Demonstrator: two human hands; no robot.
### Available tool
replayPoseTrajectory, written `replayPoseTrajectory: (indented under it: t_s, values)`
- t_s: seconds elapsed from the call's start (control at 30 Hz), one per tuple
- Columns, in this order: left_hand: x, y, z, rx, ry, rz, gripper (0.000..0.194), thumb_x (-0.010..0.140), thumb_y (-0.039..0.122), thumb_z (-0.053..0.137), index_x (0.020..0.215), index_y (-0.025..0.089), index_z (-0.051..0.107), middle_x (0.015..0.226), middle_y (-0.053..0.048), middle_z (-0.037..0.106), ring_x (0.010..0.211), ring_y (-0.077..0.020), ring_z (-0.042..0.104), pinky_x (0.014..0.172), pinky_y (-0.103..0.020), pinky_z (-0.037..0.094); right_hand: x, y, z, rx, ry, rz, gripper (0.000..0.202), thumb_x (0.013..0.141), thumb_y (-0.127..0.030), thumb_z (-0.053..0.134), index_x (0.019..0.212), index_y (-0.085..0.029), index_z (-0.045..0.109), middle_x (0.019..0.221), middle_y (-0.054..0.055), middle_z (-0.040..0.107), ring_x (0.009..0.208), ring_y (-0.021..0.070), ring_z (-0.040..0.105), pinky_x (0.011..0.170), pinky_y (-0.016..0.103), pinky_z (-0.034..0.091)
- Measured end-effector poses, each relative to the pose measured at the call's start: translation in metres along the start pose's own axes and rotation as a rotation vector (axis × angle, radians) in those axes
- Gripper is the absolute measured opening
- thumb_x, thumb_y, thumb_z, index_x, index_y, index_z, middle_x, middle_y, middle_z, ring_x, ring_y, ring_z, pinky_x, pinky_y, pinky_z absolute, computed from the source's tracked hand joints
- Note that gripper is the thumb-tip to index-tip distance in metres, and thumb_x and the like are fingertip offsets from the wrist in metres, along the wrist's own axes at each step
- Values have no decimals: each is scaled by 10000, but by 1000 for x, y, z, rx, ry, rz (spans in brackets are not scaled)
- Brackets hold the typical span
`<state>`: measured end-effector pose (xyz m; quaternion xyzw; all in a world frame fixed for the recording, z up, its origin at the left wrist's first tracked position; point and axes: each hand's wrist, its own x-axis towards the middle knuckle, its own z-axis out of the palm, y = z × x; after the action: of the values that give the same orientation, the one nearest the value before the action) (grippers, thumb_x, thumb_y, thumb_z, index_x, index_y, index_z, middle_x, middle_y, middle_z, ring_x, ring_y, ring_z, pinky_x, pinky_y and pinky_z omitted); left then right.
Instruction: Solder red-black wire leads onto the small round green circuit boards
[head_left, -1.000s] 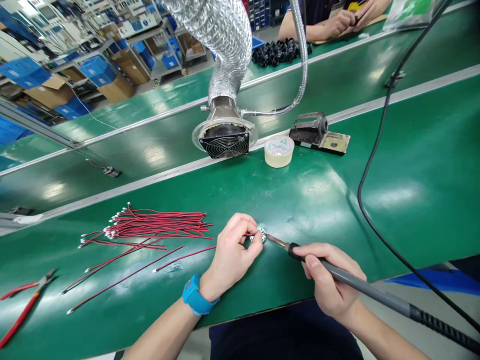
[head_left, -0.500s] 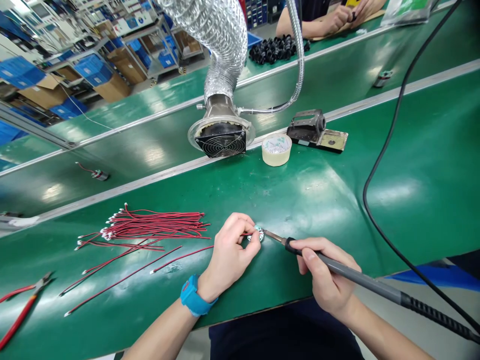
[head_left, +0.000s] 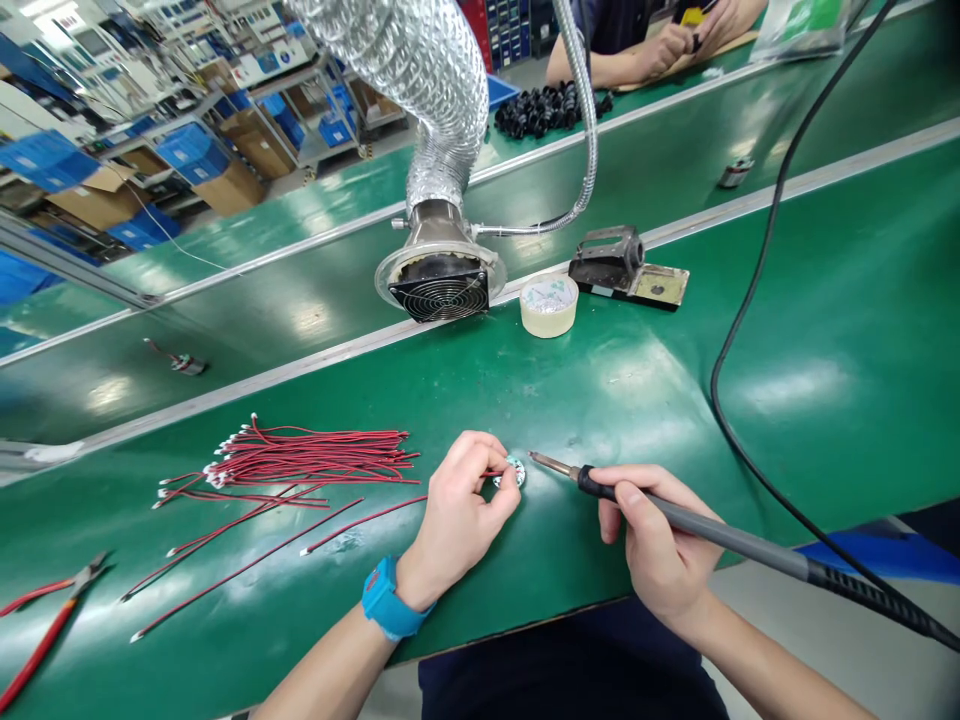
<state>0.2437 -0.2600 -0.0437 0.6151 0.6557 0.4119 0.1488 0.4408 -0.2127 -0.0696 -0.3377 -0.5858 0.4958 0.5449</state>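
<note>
My left hand [head_left: 459, 510], with a blue band at the wrist, pinches a red wire [head_left: 375, 518] against a small round circuit board [head_left: 515, 470] on the green table. The wire trails out to the left of the hand. In my right hand [head_left: 664, 540] is a grey soldering iron [head_left: 720, 532]; its tip is just right of the board, with a small gap between them. A bundle of red wires with white connectors [head_left: 322, 457] lies left of my left hand, and a few single wires lie below it.
A fume duct with a fan [head_left: 441, 292] hangs beyond the hands. Near it are a tape roll [head_left: 549, 308] and an iron stand [head_left: 626, 268]. Red-handled pliers [head_left: 49, 630] lie left. Across the line, a person's hands [head_left: 675, 48] work. A black cable [head_left: 739, 330] runs on the right.
The soldering iron's tip has moved off the board, slightly to the right and up. My left hand keeps its pinch. The whole view has shifted slightly.
</note>
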Motion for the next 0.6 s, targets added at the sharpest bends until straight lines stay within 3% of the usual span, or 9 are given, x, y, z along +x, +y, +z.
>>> replayPoseTrajectory:
  t_s: [0.13,0.3,0.43,0.6]
  values:
    - [0,-1,0,5,-5,4,174,922,95,621,796,200,561,918,-26,632,777,-126,598,656,-232,446,32,-1,-2,-276,-51,-204,183,1036,-191,582,1094,-227,752,690,-28,673,530,121,625,543,265,512]
    - [1,-4,-2,22,-15,13,185,950,146,589,783,212,545,881,-27,633,746,-145,617,643,-247,468,116,4,-4,-576,4,-526,213,1036,-203,573,1180,-226,729,982,53,759,819,175,731,789,308,572]
    - [5,-9,0,15,0,37,196,967,223,572,773,237,558,861,-36,642,722,-178,647,618,-280,502,191,23,-17,-662,146,-509,292,1053,-301,520,1260,-219,708,1118,95,716,1020,220,703,950,361,558]
    - [-5,-16,4,-30,71,-72,173,883,414,639,733,334,609,831,-35,654,671,-279,658,591,-416,544,265,61,-51,-648,162,-470,382,1069,-368,450,1293,-171,689,1198,140,687,1095,244,679,1034,412,544]
